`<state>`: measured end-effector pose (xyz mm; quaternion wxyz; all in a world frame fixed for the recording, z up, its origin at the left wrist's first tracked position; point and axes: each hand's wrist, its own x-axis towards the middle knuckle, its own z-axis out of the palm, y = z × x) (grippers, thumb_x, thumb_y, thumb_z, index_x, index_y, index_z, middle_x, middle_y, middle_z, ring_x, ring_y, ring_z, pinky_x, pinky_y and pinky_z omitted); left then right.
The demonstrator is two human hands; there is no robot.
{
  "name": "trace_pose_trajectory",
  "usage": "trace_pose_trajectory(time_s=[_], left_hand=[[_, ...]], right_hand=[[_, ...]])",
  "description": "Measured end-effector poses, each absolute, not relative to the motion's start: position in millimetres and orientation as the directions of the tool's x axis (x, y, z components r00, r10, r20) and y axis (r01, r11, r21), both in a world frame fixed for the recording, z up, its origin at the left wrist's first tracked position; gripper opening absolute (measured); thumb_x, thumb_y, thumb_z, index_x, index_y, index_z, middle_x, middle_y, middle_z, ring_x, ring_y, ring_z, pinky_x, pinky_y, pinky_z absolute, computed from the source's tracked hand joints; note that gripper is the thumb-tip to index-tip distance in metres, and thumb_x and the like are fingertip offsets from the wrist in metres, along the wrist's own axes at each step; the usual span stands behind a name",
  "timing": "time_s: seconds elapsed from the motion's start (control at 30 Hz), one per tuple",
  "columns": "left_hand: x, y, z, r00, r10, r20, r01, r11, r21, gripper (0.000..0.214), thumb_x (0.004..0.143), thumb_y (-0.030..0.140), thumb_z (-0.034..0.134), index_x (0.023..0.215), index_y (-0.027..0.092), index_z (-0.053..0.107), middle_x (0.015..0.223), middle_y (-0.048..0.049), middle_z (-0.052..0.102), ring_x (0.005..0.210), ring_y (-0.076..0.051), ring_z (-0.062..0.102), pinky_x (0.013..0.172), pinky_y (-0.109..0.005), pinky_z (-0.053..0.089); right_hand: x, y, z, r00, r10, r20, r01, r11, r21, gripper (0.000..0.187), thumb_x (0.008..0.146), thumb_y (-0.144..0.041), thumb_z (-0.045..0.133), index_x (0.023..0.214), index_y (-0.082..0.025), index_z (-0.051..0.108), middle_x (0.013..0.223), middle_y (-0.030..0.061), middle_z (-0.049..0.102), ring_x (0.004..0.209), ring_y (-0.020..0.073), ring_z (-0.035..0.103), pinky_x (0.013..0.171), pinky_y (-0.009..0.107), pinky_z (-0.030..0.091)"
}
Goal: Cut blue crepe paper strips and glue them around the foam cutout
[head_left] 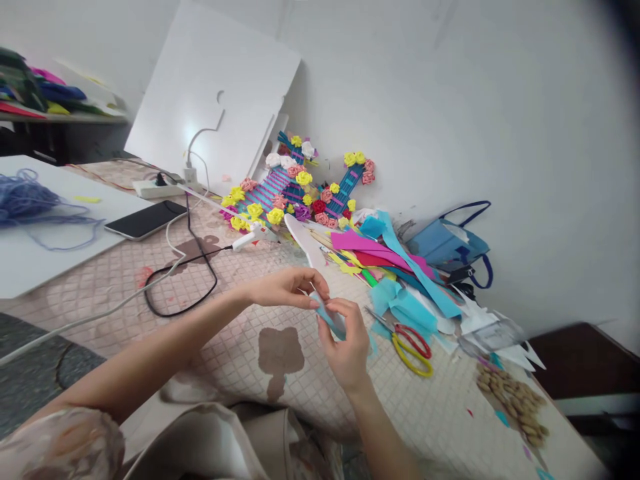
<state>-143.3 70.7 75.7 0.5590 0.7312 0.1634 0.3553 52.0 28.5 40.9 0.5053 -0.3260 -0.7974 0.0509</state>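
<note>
Between my two hands is a small folded strip of light-blue paper (pixel 336 323), held above the table. My left hand (pixel 295 288) pinches its upper end with thumb and fingertips. Lower down, my right hand (pixel 350 340) grips the same strip, its fingers curled round it. Just right of my right hand lie scissors (pixel 413 350) with one red and one yellow handle loop. Behind them are loose sheets of turquoise paper (pixel 407 308) and a magenta strip (pixel 370 248).
At the back stand woven pieces (pixel 280 190) trimmed with paper flowers. A white glue gun (pixel 250 237) with a looping black cord lies left of centre, near a phone (pixel 147 219) and power strip (pixel 157 189). Peanuts (pixel 515 403) and a blue bag (pixel 450 247) are at right.
</note>
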Motion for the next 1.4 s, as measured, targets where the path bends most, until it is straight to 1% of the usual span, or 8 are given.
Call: trace_pose_trajectory(time_s=[0.2,0.33,0.43,0.5,0.73,0.97,1.23,1.4], left_hand=[[-144.0,73.1,67.6,0.671,0.653,0.352,-0.157,-0.338,0.928,0.031,0.083,0.032,0.067,0.106,0.014,0.058,0.104,-0.0117,0.064,0.095,-0.019,0.062,0.077,-0.03,0.05],[-148.9,71.7,66.5,0.685,0.645,0.339,-0.138,-0.341,0.93,0.032,0.083,0.032,0.067,0.108,0.014,0.057,0.105,-0.0119,0.064,0.092,-0.017,0.062,0.075,-0.029,0.049],[-151.9,70.8,66.8,0.686,0.642,0.342,-0.107,-0.376,0.921,0.031,0.085,0.032,0.064,0.109,0.014,0.058,0.103,-0.0112,0.063,0.089,-0.016,0.061,0.075,-0.028,0.048],[-152.2,72.0,66.6,0.678,0.638,0.364,-0.1,-0.411,0.906,0.028,0.085,0.031,0.063,0.106,0.013,0.059,0.102,-0.011,0.063,0.091,-0.017,0.06,0.078,-0.029,0.048],[-145.9,86.2,71.1,0.711,0.575,0.404,-0.071,-0.513,0.855,0.022,0.086,0.031,0.061,0.098,0.012,0.063,0.099,-0.0117,0.064,0.092,-0.018,0.061,0.081,-0.031,0.049],[-147.6,109.4,72.5,0.763,0.528,0.372,-0.033,-0.544,0.838,0.026,0.084,0.036,0.064,0.095,0.012,0.066,0.098,-0.0126,0.066,0.088,-0.017,0.062,0.077,-0.028,0.049],[-149.2,134.9,81.6,0.832,0.484,0.27,0.004,-0.492,0.871,0.023,0.078,0.032,0.07,0.094,0.015,0.069,0.094,-0.0105,0.07,0.083,-0.018,0.063,0.073,-0.027,0.05],[-151.9,130.8,73.1,0.795,0.537,0.281,-0.033,-0.424,0.905,0.026,0.077,0.032,0.071,0.096,0.014,0.067,0.098,-0.0109,0.069,0.089,-0.018,0.063,0.078,-0.028,0.05]], right_hand=[[48.2,26.8,28.9,-0.29,0.554,0.78,0.46,0.796,-0.394,0.038,0.08,-0.014,0.061,0.116,-0.022,0.048,0.109,0.0096,0.054,0.106,0.023,0.053,0.09,0.043,0.047],[60.9,24.8,30.8,-0.305,0.678,0.669,0.315,0.735,-0.601,0.032,0.086,-0.031,0.056,0.115,-0.022,0.051,0.113,0.0099,0.054,0.108,0.0244,0.052,0.092,0.044,0.045],[75.7,39.4,31.7,-0.157,0.821,0.549,0.274,0.57,-0.775,0.026,0.092,-0.038,0.044,0.11,-0.022,0.054,0.11,0.0089,0.057,0.105,0.0227,0.055,0.09,0.041,0.045],[84.0,56.6,28.5,-0.094,0.898,0.43,0.29,0.438,-0.851,0.028,0.089,-0.044,0.05,0.107,-0.022,0.054,0.11,0.0083,0.058,0.104,0.0223,0.055,0.087,0.038,0.045],[87.0,101.0,2.2,-0.204,0.976,-0.082,0.083,-0.066,-0.994,0.048,0.076,-0.058,0.062,0.109,-0.024,0.05,0.081,-0.0002,0.064,0.066,0.015,0.057,0.056,0.025,0.04],[81.9,102.9,-5.3,-0.223,0.975,0.022,0.073,0.039,-0.997,0.048,0.073,-0.057,0.064,0.104,-0.022,0.051,0.068,-0.0035,0.06,0.059,0.0134,0.053,0.053,0.024,0.036],[72.1,132.7,-11.4,-0.232,0.969,0.087,0.117,0.117,-0.986,0.048,0.073,-0.053,0.064,0.106,-0.02,0.05,0.076,-0.001,0.061,0.06,0.0128,0.053,0.056,0.026,0.041],[71.8,118.7,1.5,-0.082,0.956,0.28,0.15,0.29,-0.945,0.036,0.082,-0.051,0.054,0.102,-0.021,0.049,0.101,0.005,0.057,0.091,0.0172,0.056,0.079,0.033,0.045]])
